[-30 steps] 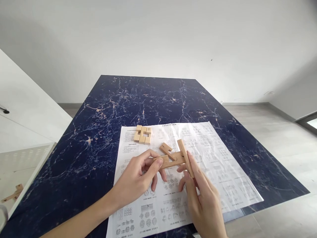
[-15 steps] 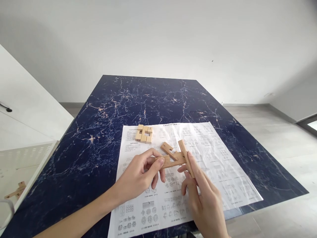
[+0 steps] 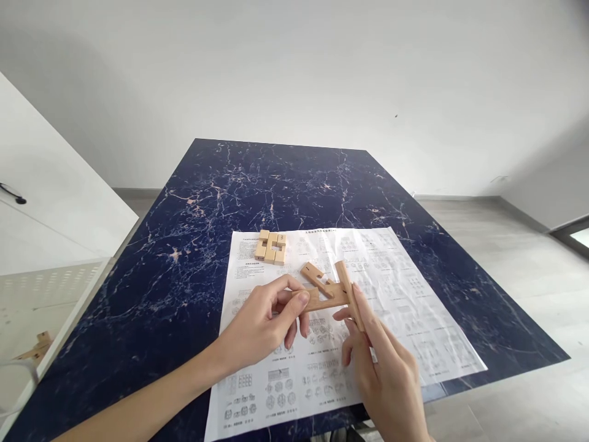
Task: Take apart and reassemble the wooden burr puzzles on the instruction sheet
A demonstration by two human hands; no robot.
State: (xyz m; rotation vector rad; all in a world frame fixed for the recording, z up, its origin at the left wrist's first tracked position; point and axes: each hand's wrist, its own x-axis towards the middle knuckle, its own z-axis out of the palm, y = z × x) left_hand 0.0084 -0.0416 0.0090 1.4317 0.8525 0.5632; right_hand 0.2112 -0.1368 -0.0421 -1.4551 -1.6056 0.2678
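My left hand (image 3: 271,313) pinches the left end of a notched wooden puzzle piece (image 3: 327,299) between thumb and fingers. At that piece's right end, a plain wooden stick (image 3: 348,288) stands tilted across it, held in the fingers of my right hand (image 3: 380,362). Just beyond them a second notched wooden piece (image 3: 313,271) lies slantwise, partly behind the held one; whether the two touch I cannot tell. A printed paper sheet (image 3: 405,294) with puzzle diagrams is spread beneath my hands. On its upper left rests a pale block puzzle (image 3: 271,248) made of small cubes.
The sheet lies on a dark blue marble-patterned table (image 3: 276,184). Left of the table are a white cabinet (image 3: 55,184) and a pale perforated bin (image 3: 50,301) with more wooden pieces (image 3: 37,348) inside. A white wall (image 3: 294,73) rises behind.
The view has shifted slightly. Both hands keep their grips on the notched piece and the stick, with barely any change in how the pieces sit together.
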